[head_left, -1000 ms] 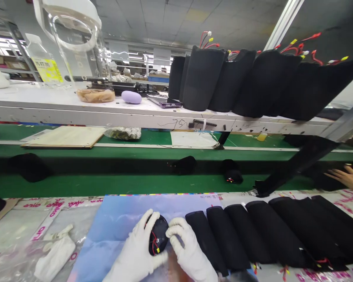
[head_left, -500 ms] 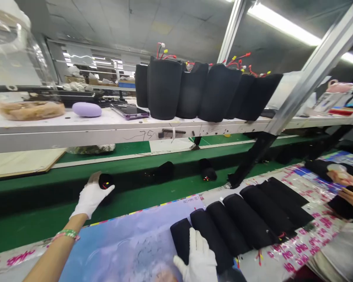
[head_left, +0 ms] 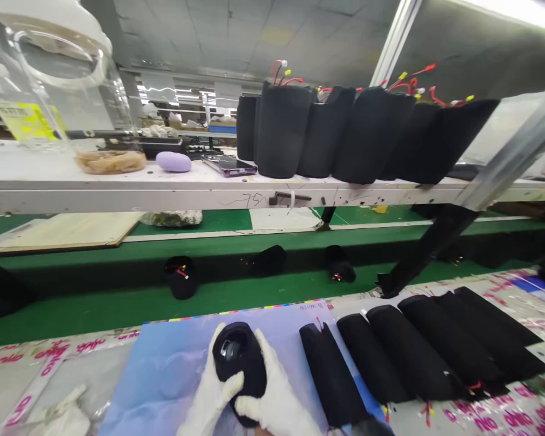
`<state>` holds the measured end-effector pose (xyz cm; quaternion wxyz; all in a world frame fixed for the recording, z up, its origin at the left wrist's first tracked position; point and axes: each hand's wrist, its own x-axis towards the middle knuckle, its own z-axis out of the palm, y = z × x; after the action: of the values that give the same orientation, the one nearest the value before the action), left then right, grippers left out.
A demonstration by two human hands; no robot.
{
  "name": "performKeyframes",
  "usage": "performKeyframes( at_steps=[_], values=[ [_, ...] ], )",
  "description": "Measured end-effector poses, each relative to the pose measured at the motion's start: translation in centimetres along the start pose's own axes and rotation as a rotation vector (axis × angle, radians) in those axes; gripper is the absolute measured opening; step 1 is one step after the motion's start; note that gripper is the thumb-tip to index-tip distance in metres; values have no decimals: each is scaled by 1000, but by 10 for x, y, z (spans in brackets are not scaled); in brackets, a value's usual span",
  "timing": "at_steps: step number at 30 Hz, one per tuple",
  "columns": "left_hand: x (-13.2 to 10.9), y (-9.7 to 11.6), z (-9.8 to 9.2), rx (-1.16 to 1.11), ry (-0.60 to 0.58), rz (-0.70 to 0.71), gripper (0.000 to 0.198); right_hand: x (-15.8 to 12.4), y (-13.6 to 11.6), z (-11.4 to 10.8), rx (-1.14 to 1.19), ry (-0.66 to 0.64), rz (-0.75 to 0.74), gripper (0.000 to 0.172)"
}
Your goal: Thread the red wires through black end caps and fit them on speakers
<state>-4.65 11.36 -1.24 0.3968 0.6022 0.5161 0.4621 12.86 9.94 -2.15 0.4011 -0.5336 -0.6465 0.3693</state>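
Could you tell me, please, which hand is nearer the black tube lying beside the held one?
Right: the right hand is left of the black tube; the left hand is farther left.

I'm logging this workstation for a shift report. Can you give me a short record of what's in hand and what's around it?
Left hand: white-gloved left hand, on a black padded cylinder
Right hand: white-gloved right hand, on the same cylinder's other side
Under hands: blue printed sheet
To the right: row of black padded rolls
Shelf: upright black sleeves with red and yellow leads, lilac oval object, phone
Beyond bench: green belt with black pieces
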Motion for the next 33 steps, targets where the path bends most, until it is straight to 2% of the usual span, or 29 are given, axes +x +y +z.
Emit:
performKeyframes(
  at_steps=[2, 4, 8, 12, 21, 27, 33],
  values=[
    [-12, -8, 3, -38, 5, -4, 104, -3, -8, 8, 121, -97, -44, 116],
    [-19, -12, 3, -66, 23, -15, 106, -4, -10, 14, 164, -122, -65, 119],
    [-25, -15, 9, -112, 76, -13, 110, -4, 0, 23, 167, -91, -109, 111],
    [-26, -15, 17, -119, 105, -14, 105, -4, 9, 26, 154, -62, -128, 105],
    [-26, -21, 20, -139, 128, -6, 107, -1, 12, 24, 127, -62, -156, 111],
    [-25, -24, 23, -167, 124, 2, 113, 2, 9, 25, 144, -75, -146, 122],
    [-20, -15, 15, -190, 56, 47, 131, 2, -6, 9, 193, -178, -122, 132]
  ],
)
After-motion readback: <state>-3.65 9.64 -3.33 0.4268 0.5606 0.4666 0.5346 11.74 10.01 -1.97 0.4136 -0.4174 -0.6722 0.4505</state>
